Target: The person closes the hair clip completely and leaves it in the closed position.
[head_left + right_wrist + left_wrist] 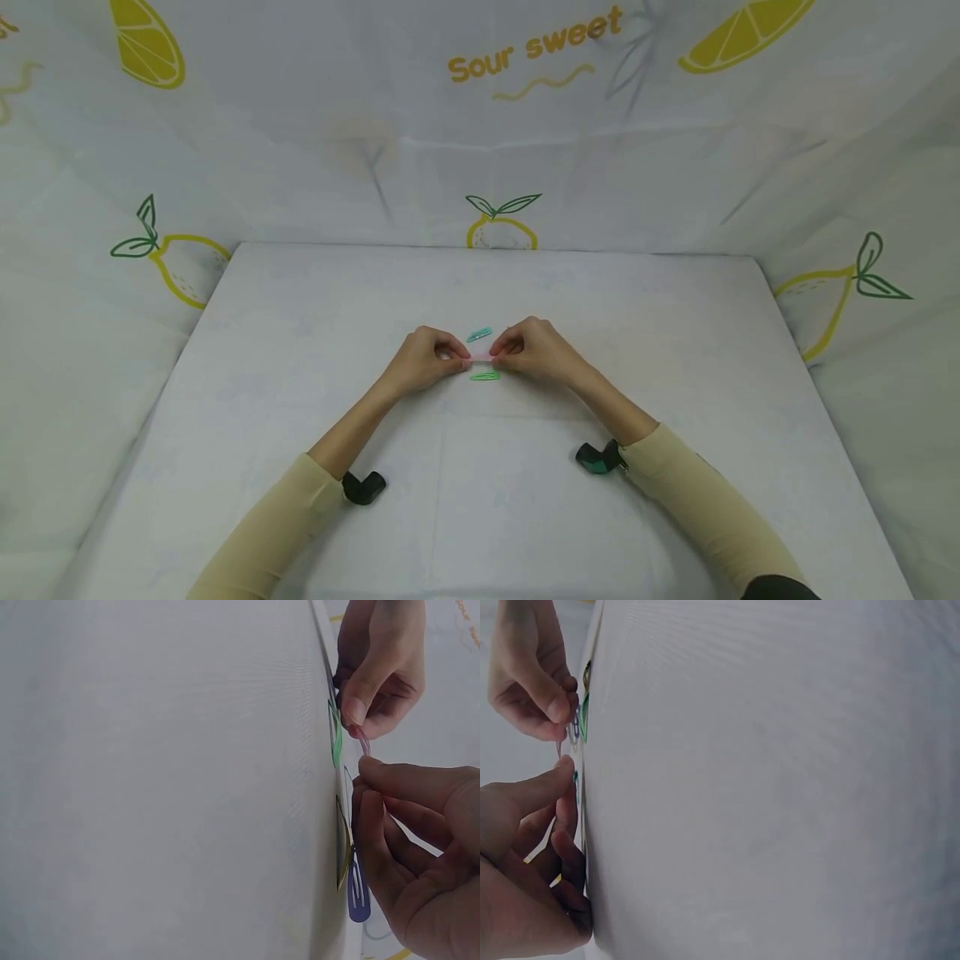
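A pink snap hair clip (482, 357) is stretched between both hands just over the table. My left hand (425, 360) pinches one end of it between thumb and fingertips. The other end is pinched by my right hand (538, 352). On the table in front of the hands lies a green hair clip (485, 376), and beyond them a teal one (478, 334). Close by the right hand, the right wrist view shows a purple hair clip (359, 896) and a yellowish one (344, 855); the head view has both hidden behind that hand.
A white cloth covers the table (480, 500). Around its back and sides hangs a white curtain (300, 167) printed with lemons and lettering. Dark devices (365, 488) sit at both wrists, by the sleeve cuffs.
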Available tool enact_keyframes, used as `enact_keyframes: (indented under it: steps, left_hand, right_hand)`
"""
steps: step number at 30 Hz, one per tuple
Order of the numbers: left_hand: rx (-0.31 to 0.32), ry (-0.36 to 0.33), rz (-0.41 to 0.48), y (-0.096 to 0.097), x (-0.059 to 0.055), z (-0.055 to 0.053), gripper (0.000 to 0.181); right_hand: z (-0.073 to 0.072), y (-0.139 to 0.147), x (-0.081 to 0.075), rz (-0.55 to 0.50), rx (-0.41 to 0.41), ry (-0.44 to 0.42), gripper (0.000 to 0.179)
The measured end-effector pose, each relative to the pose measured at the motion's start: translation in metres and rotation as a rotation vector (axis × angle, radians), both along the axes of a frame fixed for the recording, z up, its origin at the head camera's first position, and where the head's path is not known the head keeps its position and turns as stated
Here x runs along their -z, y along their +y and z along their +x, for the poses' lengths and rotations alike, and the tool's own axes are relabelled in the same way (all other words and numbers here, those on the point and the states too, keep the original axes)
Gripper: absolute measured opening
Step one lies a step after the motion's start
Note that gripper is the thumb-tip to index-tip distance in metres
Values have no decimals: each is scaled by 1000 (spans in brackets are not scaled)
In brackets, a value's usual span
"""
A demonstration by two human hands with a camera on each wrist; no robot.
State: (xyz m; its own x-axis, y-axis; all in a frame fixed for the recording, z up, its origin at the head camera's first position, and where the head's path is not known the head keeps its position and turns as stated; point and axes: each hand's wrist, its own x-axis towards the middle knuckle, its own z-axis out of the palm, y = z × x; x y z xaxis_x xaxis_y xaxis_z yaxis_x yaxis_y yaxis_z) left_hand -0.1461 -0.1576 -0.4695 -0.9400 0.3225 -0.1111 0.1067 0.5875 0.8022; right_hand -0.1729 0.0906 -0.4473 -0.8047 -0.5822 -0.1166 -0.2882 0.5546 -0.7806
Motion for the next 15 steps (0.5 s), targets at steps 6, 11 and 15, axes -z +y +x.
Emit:
enact_keyframes:
  steps: [6, 11, 15]
  left_hand:
    - [2, -1, -1, -2, -2, 0, 9]
    - [0, -5, -3, -2, -2, 0, 10]
    - [-1, 3, -13, -3, 0, 0, 10]
  right_hand:
    - [-2, -1, 0, 10, -10, 6, 8]
    - [-2, -1, 1, 13, -19, 14, 9]
    - [-2, -3, 3, 13, -26, 10, 10]
